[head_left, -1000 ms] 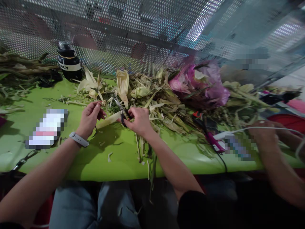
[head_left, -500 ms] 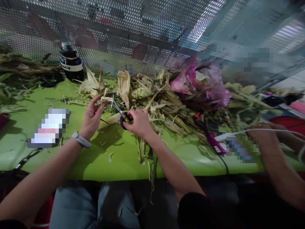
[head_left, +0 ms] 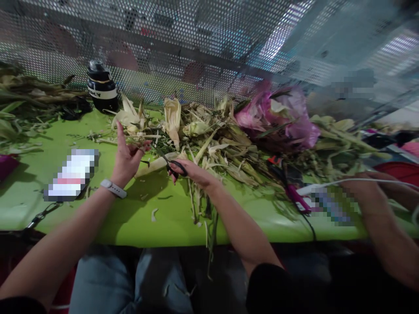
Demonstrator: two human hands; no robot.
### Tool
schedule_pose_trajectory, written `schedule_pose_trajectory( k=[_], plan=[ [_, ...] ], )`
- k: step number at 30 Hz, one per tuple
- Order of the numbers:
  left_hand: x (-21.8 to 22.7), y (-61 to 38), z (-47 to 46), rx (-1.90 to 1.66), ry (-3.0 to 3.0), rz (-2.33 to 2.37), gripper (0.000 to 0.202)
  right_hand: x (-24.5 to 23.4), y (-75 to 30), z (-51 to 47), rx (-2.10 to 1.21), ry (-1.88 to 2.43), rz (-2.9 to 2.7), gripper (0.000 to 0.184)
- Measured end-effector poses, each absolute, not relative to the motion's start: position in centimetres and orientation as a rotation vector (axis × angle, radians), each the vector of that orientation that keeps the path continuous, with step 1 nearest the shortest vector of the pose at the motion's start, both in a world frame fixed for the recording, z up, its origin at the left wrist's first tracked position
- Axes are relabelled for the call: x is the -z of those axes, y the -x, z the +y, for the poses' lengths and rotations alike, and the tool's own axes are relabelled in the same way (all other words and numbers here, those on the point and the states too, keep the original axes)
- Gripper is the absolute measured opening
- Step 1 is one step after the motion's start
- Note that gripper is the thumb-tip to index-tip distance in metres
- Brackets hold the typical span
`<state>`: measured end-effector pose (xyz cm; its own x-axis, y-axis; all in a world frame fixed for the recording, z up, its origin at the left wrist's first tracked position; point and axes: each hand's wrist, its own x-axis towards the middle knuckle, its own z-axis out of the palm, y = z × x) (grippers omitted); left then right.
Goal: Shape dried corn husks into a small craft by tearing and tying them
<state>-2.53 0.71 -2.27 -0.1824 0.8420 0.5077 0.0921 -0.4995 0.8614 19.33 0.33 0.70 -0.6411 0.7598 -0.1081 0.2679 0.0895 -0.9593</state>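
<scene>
My right hand (head_left: 193, 172) is closed around the black handles of a pair of scissors (head_left: 163, 154). Their blades point up and left toward my left hand (head_left: 126, 157). That hand has one finger stretched upward and the others bent inward, with the fingertips close to the blade tips. What the bent fingers hold, if anything, is too small to make out. Dry corn husks (head_left: 225, 152) and cut stalk bits lie heaped just beyond both hands. A folded pale husk (head_left: 172, 120) stands out in the heap, and another pale husk strip (head_left: 152, 168) lies below the scissors.
A phone (head_left: 73, 174) lies left on the green table cover (head_left: 131, 231). A dark bottle (head_left: 102, 89) stands behind it, before a perforated metal panel (head_left: 196, 52). Right are a pink plastic bag (head_left: 278, 115) and another person's arm (head_left: 376, 209) with a white cable.
My left hand has raised one finger and no longer pinches a pale piece at its fingertips. My right hand has turned, tilting the scissors, and shifted slightly right and down.
</scene>
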Motion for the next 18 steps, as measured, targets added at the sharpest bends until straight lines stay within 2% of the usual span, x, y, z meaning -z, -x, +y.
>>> schedule_pose_trajectory(
  k=[3,8,18],
  plan=[
    [2.7,2.8,1.0,-1.689,-1.609,1.119,0.08,-0.7,-19.5,0.3,-1.604,0.942,-1.941,0.052],
    [3.6,3.0,1.6,-1.802,-1.679,1.228,0.043,-0.4,-19.3,0.3,-1.568,0.93,-1.9,0.054],
    [3.1,2.9,1.0,-1.844,-1.805,1.274,0.03,-0.6,-18.4,-0.2,-1.524,0.98,-1.871,0.05]
  ],
)
